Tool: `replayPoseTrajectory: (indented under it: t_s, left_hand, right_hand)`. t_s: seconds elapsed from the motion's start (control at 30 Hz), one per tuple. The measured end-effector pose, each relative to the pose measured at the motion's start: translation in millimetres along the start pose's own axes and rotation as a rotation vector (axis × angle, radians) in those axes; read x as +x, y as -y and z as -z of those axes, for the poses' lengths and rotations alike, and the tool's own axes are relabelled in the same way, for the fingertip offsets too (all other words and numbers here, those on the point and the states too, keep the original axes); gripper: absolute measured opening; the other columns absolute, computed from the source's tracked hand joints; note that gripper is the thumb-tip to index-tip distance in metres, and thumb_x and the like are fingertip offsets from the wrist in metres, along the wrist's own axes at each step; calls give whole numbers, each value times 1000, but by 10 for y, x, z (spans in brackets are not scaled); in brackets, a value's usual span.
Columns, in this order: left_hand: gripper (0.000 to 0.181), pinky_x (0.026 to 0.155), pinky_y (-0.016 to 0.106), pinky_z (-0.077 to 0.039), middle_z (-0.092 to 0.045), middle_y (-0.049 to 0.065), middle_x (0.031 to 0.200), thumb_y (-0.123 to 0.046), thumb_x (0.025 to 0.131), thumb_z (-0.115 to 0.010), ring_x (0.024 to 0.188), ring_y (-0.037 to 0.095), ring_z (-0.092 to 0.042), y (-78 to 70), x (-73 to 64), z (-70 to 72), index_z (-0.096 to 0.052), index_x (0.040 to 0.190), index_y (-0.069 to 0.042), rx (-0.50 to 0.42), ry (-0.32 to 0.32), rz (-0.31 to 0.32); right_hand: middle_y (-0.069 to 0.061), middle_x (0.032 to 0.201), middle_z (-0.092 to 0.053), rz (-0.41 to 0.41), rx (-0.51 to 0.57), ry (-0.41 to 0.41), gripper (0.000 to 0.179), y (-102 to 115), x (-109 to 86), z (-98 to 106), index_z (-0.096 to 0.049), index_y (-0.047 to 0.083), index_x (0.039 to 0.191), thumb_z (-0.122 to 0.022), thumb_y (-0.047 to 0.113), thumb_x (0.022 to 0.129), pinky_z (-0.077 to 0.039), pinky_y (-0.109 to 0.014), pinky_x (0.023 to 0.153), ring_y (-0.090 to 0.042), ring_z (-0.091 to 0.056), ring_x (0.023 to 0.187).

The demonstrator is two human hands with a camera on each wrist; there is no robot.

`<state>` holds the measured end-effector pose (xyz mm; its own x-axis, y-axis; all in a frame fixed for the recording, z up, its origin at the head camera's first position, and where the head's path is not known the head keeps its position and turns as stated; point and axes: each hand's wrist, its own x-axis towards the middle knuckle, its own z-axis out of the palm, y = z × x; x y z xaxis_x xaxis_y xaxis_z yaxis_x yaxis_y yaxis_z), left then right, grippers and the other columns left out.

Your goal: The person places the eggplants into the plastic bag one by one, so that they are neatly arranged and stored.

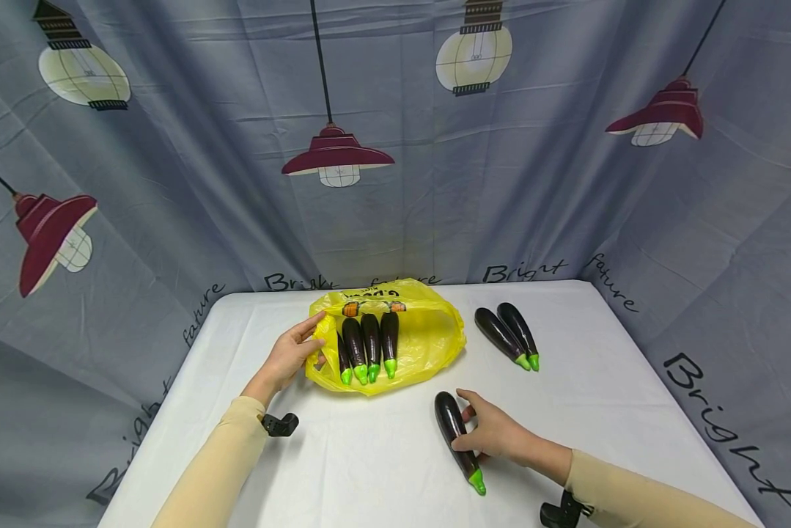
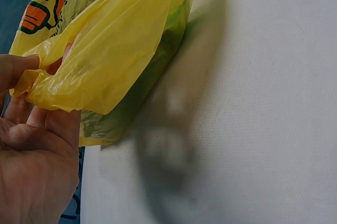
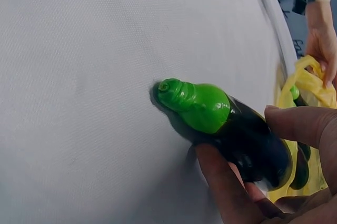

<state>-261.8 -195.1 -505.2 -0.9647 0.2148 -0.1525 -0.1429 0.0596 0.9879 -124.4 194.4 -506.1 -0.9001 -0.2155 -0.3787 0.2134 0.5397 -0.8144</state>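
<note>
My left hand [image 1: 292, 354] pinches the rim of a yellow plastic bag [image 1: 431, 341] between thumb and fingers. The bag lies on its side, its mouth facing me, and several dark eggplants [image 1: 371, 341] with green stems rest inside. Nearer to me, my right hand [image 1: 501, 434] grips another eggplant [image 1: 449, 419], thumb on one side and fingers on the other. The right wrist view shows the green stem [image 3: 205, 108] of this eggplant close to the cloth; whether it touches cannot be made out. In the left wrist view, the bunched bag edge [image 2: 47, 84] sits between the fingertips.
Two more eggplants [image 1: 501, 337] lie side by side at the right rear of the white-covered table [image 1: 369, 469]. A grey-blue curtain [image 1: 395, 227] printed with lamps and lettering hangs behind and around the table. Each wrist wears a small black camera [image 1: 280, 424].
</note>
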Motion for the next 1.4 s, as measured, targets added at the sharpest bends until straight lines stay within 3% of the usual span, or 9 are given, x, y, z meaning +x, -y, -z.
replayPoseTrajectory:
  t_s: [0.73,1.2,1.4]
  left_hand:
    - [64,75,32,-61,-35,12,161,-3,101,-59,82,20,-66,-12,3,-6,-43,158,-26,2,-14,7]
    - [63,74,32,-60,-35,10,161,-6,101,-61,80,20,-66,-48,-27,2,-44,157,-30,22,-20,12]
    - [62,74,32,-61,-34,10,162,-6,101,-61,81,21,-67,-59,-37,5,-45,156,-30,27,-22,7]
  right_hand:
    - [-17,119,-53,9,34,6,92,0,-14,1,-33,3,157,-81,-2,79,-59,-39,54,-25,-61,75]
    - [-22,128,-50,95,186,27,88,161,63,111,-30,4,159,-77,-1,85,-62,-44,62,-28,-64,88]
    - [-24,131,-47,94,252,25,87,252,164,174,-28,4,159,-76,0,87,-63,-46,67,-28,-66,93]
